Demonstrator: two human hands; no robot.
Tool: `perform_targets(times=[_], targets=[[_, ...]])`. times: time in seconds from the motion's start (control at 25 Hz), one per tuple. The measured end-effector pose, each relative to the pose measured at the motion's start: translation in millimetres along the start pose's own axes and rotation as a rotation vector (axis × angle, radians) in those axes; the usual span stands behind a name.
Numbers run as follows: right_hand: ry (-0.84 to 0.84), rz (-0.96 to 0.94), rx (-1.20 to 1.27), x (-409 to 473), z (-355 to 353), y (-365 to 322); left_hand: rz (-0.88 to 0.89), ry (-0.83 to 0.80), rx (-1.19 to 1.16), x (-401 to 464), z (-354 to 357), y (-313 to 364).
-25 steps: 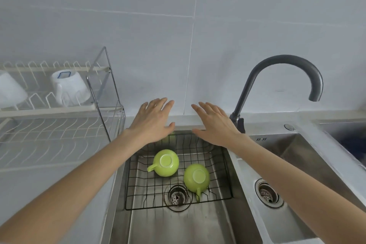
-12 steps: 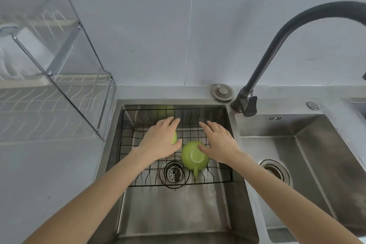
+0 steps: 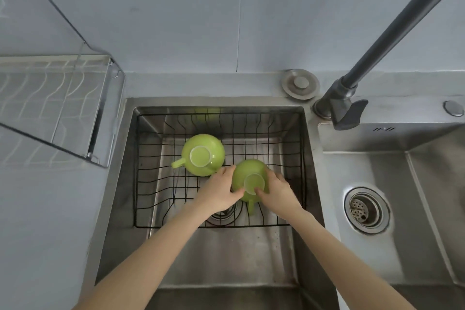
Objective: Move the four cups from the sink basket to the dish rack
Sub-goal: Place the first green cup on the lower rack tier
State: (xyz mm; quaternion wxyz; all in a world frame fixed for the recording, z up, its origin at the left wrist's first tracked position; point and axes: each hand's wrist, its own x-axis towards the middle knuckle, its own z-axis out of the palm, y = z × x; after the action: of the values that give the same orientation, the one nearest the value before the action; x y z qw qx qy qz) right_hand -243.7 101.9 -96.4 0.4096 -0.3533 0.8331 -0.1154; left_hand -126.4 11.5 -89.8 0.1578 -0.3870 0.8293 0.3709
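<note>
Two green cups sit upside down in the black wire sink basket (image 3: 289,138). The left green cup (image 3: 201,156) lies free, its handle pointing left. Both hands clasp the right green cup (image 3: 247,175): my left hand (image 3: 219,194) wraps its left side and my right hand (image 3: 278,190) its right side, fingers curled around the body. Its handle points toward me between my wrists. The dish rack (image 3: 50,98) stands on the counter to the left of the sink; only its lower tier shows.
A dark faucet (image 3: 392,40) arches from the sink's back right corner. A round metal plug (image 3: 300,84) lies on the ledge behind the basin. A second basin with a drain strainer (image 3: 366,210) is on the right.
Both hands dropped from above the sink into the basket. The left hand left the left cup and joined the right hand around the right cup. The view tilted down.
</note>
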Motion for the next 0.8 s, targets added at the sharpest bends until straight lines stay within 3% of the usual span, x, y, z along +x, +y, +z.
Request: perform_targets(times=[0.36,0.56,0.8], targets=[[0.029,0.076,0.296,31,14,13,-0.093,0.047,-0.101,31,33,-6],[0.061,0.048,0.323,34,16,17,-0.147,0.085,-0.334,40,35,-9],[0.082,0.034,0.339,22,12,14,-0.162,0.135,-0.449,30,31,-7]])
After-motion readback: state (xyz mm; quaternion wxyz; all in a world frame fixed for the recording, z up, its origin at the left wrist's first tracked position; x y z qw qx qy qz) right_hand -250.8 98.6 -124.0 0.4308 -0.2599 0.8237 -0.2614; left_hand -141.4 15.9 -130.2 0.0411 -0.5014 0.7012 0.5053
